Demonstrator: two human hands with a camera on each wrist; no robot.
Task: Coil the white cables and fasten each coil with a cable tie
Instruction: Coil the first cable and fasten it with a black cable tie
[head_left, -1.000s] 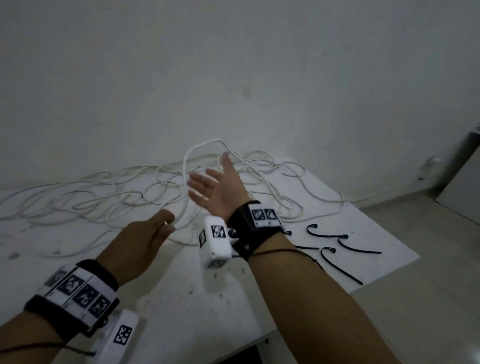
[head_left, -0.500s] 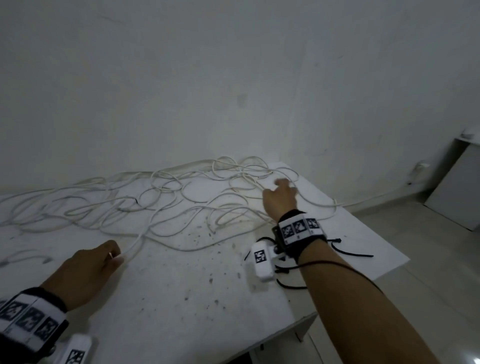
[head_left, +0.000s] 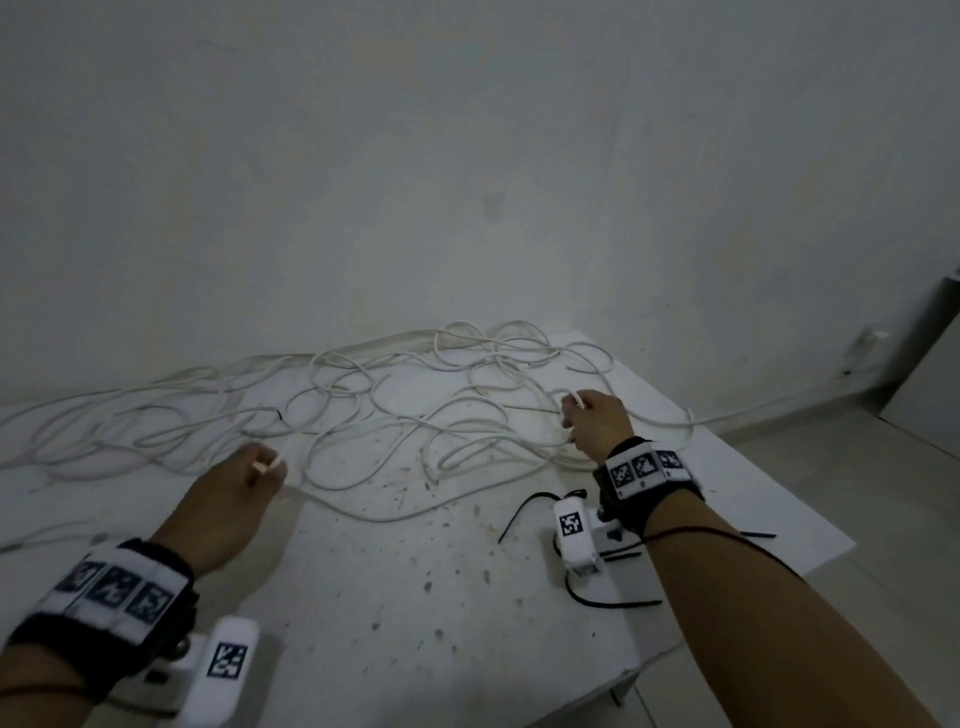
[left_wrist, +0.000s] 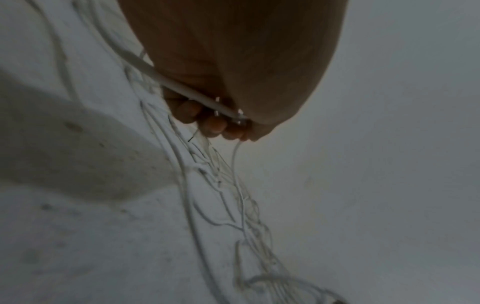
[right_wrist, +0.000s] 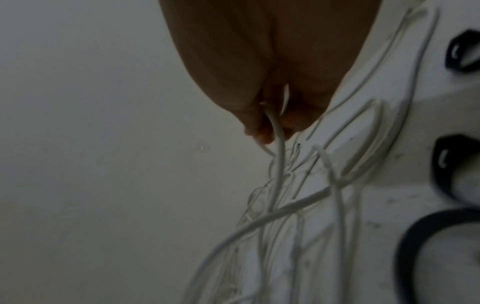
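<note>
Loose white cables (head_left: 395, 415) sprawl in tangled loops over the far half of a white table (head_left: 415, 597). My left hand (head_left: 244, 483) grips a cable end near the table's middle left; in the left wrist view my curled fingers (left_wrist: 210, 123) close round that cable (left_wrist: 182, 90). My right hand (head_left: 592, 421) holds another stretch of cable at the right of the tangle; in the right wrist view the cable (right_wrist: 279, 156) runs out from between my fingers (right_wrist: 262, 135). Black cable ties (head_left: 524, 512) lie by my right wrist.
The table's right edge (head_left: 810, 530) and front corner drop to a tiled floor (head_left: 857, 467). A plain wall (head_left: 467, 182) stands right behind the cables. More black ties (right_wrist: 439, 238) lie at the table's right side.
My right hand dropped the raised loop, moved right over the tangle and closed on a cable there. My left hand drew back toward me, keeping hold of its cable end.
</note>
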